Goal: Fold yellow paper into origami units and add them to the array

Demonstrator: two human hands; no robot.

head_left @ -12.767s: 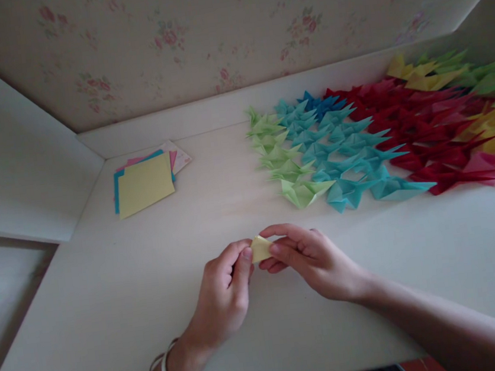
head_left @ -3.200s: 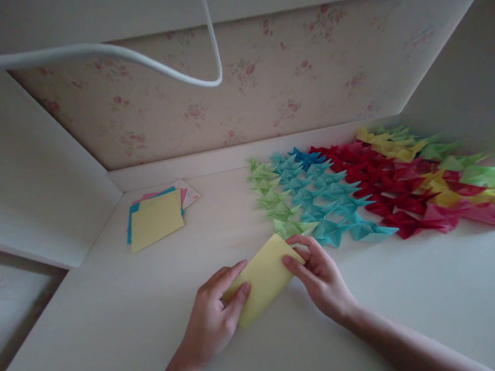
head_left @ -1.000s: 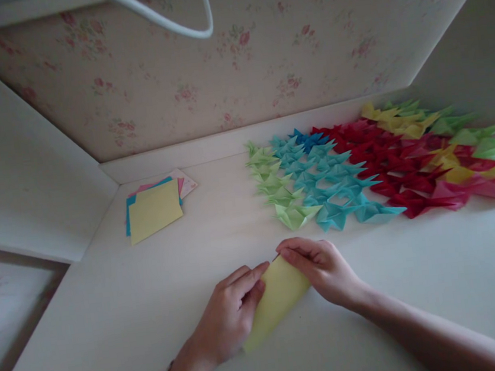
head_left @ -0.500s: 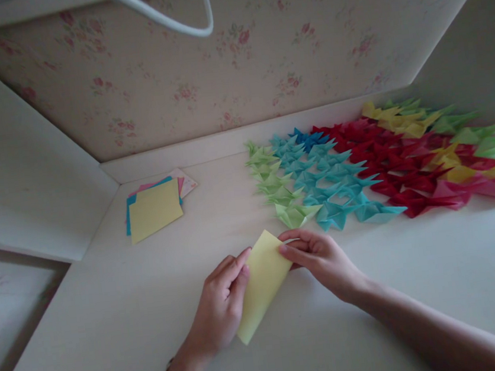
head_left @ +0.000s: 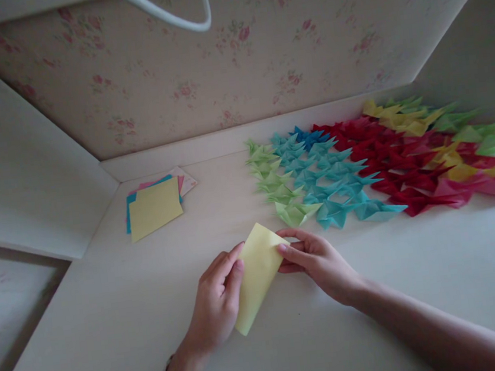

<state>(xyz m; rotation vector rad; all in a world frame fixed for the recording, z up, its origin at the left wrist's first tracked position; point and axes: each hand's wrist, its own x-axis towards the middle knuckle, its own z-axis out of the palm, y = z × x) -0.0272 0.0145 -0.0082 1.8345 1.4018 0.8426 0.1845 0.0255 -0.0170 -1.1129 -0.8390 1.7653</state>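
Note:
A yellow sheet of origami paper (head_left: pixel 258 279), folded into a long rectangle, is held tilted above the white table (head_left: pixel 362 327). My left hand (head_left: pixel 218 302) pinches its left long edge between thumb and fingers. On the opposite side, near the upper right corner, my right hand (head_left: pixel 312 258) grips the paper with the thumb on top and the fingers partly hidden behind. Just beyond the paper lies a light green folded paper crane (head_left: pixel 294 211), the closest of the folded figures.
At the left lies a stack of square paper (head_left: pixel 155 211), yellow on top with blue and pink below. Rows of folded cranes in turquoise (head_left: pixel 333 214), red (head_left: pixel 410 200) and other colours fill the back right. A white cable (head_left: pixel 175 21) hangs above.
Both hands have shifted the folded yellow paper slightly left and up. The right fingers have slid a little further behind it. The paper stack and the cranes stay in place.

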